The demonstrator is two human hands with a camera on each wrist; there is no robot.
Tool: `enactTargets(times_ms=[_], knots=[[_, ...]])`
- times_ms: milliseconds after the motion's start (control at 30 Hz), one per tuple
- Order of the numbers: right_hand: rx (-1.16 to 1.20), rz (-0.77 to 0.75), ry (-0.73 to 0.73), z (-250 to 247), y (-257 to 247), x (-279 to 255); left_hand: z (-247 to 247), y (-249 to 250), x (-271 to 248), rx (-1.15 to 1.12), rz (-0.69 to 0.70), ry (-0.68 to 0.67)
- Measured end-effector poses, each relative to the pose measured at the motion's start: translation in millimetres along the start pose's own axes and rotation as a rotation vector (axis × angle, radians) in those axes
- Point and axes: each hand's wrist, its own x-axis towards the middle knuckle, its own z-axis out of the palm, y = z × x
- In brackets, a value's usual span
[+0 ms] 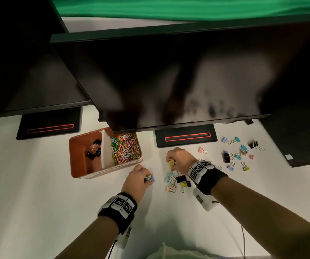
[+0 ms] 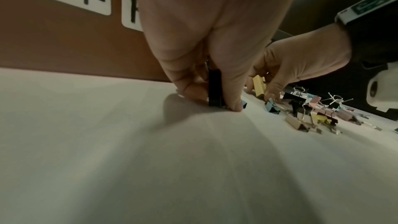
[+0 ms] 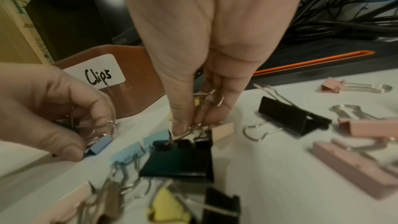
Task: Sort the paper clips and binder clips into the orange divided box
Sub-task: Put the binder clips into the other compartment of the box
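Note:
The orange divided box (image 1: 79, 165) holds black binder clips (image 1: 94, 150) in its left part and coloured paper clips (image 1: 125, 148) in its right part. My left hand (image 1: 146, 178) rests on the table just right of the box and pinches a blue binder clip (image 3: 100, 145) together with a black one (image 2: 215, 89). My right hand (image 1: 171, 161) grips a yellow binder clip (image 1: 172, 162) and several wire handles above a pile of binder clips (image 1: 176, 181). A large black clip (image 3: 181, 161) lies under its fingertips.
More binder clips (image 1: 238, 154) lie scattered on the white table at the right. Two black monitors overhang the table, their stands (image 1: 186, 139) behind the box and hands. Cables (image 3: 344, 14) run behind the right stand.

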Motion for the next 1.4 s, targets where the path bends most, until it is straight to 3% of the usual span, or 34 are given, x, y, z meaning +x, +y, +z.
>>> enactTargets(times_ms=[167,367,533,633,800,867,967,1067,1200,1300,1400], knots=[[0.064,-0.020,0.016,-1.2,1.5,-5.5,0.9,2.8,-1.3,0.069,0.020,-0.039],[0.153,-0.143,0.107,-17.6,-21.9,-19.9,-30.5,8.3,-28.2,-0.140,0.050,-0.010],[0.266,-0.360,0.177,-30.3,-97.5,-16.4,-109.8,-11.2,-49.2,-0.251,0.027,0.229],[0.274,-0.437,0.205,-27.8,-155.7,-0.5,-147.6,-34.0,-46.7,-0.344,-0.111,0.400],[0.281,-0.431,0.170,-18.2,-212.6,19.8,-175.2,-49.4,-39.1,-0.413,-0.252,0.349],[0.265,-0.456,0.191,-22.2,-207.0,14.4,-178.8,-36.5,-44.0,-0.337,-0.181,0.376],[0.238,-0.465,0.286,-32.6,-163.1,0.9,-172.3,-10.8,-52.5,-0.235,0.064,0.420],[0.188,-0.347,0.303,-37.7,-93.1,-13.3,-139.8,3.6,-52.0,-0.220,0.191,0.269],[-0.043,-0.156,0.125,-29.8,-13.9,-36.8,-77.0,22.3,-36.8,-0.121,0.279,0.039],[-0.124,-0.124,0.015,-15.2,12.7,-50.8,-33.2,31.0,-22.6,-0.025,0.338,-0.063],[-0.163,-0.127,-0.031,0.3,19.7,-58.7,1.8,37.2,-14.2,0.032,0.265,-0.175]])
